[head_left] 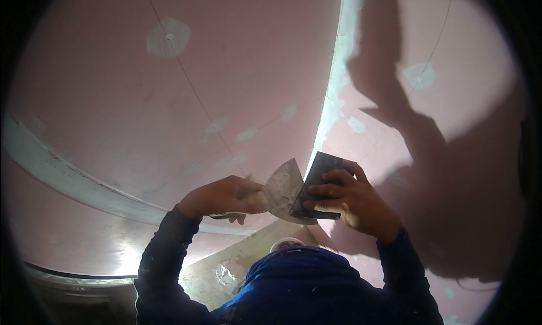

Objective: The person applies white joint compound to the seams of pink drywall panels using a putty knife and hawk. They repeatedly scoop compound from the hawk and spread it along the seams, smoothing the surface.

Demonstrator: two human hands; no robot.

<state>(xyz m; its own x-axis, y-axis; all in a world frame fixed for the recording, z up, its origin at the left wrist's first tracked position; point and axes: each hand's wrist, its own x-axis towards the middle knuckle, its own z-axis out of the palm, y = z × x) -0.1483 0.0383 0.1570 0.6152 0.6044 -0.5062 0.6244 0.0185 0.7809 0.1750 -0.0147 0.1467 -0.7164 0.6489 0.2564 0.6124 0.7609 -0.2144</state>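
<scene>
My left hand is closed around the handle of a putty knife, whose wide, flared blade looks grey and smeared. With bent fingers spread over its face, my right hand grips a dark, flat rectangular plate; its exact kind does not show. The plate's left edge meets or overlaps the knife's blade in front of my chest. Whether the two touch I cannot tell. Most of the knife's handle is hidden by my left fingers.
Pink wallboard surrounds me, with a white filled seam and several pale filler patches. A pale band curves along the left. Below are a white round rim, perhaps a bucket's, and crumpled shiny sheeting on the floor.
</scene>
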